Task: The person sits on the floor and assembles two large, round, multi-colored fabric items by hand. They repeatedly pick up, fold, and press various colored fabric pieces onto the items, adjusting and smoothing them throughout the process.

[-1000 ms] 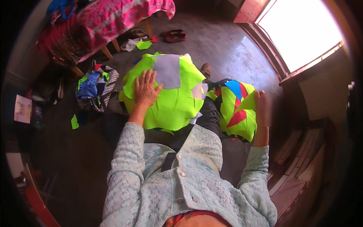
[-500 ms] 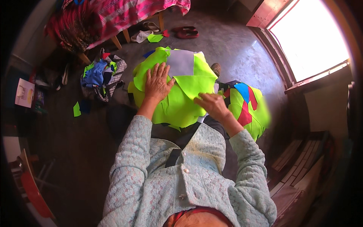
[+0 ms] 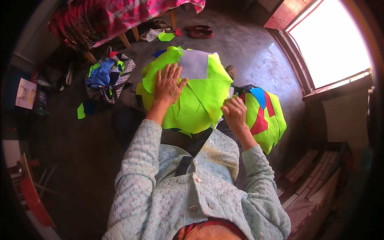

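Note:
A large bundle of bright yellow-green fabric pieces [image 3: 198, 106] rests on my lap, with a grey fabric patch [image 3: 193, 64] on its far side. My left hand [image 3: 169, 85] lies flat on the left part of the bundle, fingers stretched out. At the bundle's right edge is my right hand [image 3: 235, 113], its fingers curled closed; what they hold, if anything, is hidden. Just right of it sits a second bundle [image 3: 274, 128] of yellow-green cloth, with red pieces [image 3: 259, 123] and a blue piece [image 3: 258, 97] on it.
A checked bag [image 3: 127, 72] holding blue and green scraps sits on the floor at the left, near a loose green scrap [image 3: 81, 111]. Shoes [image 3: 199, 32] lie beside a bed with a pink plaid cover [image 3: 132, 16]. A bright doorway [image 3: 330, 44] is at the right.
My right hand has moved right, off the bundle's top to its right edge, and its fingers are more curled. My left hand stays flat in place. The whole view has shifted slightly.

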Action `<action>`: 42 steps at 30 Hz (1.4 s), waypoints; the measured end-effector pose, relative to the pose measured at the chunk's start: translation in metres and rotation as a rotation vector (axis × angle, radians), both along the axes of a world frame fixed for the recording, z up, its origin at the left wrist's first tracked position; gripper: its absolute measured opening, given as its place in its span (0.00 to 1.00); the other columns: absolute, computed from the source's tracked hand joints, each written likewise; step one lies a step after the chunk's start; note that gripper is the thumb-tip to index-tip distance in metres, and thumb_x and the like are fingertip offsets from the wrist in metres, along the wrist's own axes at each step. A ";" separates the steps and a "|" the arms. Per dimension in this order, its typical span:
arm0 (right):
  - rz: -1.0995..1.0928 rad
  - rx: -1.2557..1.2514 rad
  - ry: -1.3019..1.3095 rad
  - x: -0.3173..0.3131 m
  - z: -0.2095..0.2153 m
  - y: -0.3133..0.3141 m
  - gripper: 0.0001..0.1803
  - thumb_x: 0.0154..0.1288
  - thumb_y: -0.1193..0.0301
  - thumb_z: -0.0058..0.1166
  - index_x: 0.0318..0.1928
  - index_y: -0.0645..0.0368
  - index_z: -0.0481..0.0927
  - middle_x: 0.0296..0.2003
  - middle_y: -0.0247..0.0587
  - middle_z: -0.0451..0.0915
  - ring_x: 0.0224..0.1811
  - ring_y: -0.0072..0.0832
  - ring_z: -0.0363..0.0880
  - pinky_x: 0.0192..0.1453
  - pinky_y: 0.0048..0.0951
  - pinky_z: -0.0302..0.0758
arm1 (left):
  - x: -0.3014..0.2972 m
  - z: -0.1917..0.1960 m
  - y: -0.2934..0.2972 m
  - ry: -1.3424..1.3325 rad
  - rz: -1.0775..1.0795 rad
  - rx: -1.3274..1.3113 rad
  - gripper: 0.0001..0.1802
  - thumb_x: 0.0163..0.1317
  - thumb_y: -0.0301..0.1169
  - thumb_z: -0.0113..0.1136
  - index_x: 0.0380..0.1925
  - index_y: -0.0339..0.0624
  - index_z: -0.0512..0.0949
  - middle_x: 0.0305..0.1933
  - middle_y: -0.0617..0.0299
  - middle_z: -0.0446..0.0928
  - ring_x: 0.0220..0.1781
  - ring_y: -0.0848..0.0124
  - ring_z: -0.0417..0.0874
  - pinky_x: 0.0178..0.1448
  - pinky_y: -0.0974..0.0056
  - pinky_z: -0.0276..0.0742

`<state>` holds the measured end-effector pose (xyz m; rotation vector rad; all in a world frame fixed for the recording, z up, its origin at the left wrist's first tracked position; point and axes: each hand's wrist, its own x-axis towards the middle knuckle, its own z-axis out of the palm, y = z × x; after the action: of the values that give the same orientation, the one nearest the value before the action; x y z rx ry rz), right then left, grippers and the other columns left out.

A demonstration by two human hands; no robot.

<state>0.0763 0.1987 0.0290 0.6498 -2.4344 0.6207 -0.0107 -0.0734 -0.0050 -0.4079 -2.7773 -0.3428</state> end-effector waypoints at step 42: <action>-0.306 -0.119 -0.237 -0.017 -0.050 -0.053 0.30 0.65 0.48 0.50 0.66 0.40 0.71 0.72 0.47 0.58 0.76 0.45 0.51 0.74 0.55 0.43 | -0.004 -0.002 -0.003 0.030 0.003 -0.134 0.39 0.66 0.63 0.45 0.69 0.53 0.62 0.74 0.63 0.60 0.77 0.62 0.56 0.75 0.41 0.49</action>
<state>0.0590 0.1456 -0.0211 0.1561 -2.6166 0.7419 -0.0146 -0.0767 -0.0071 -0.4365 -2.7800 -0.1484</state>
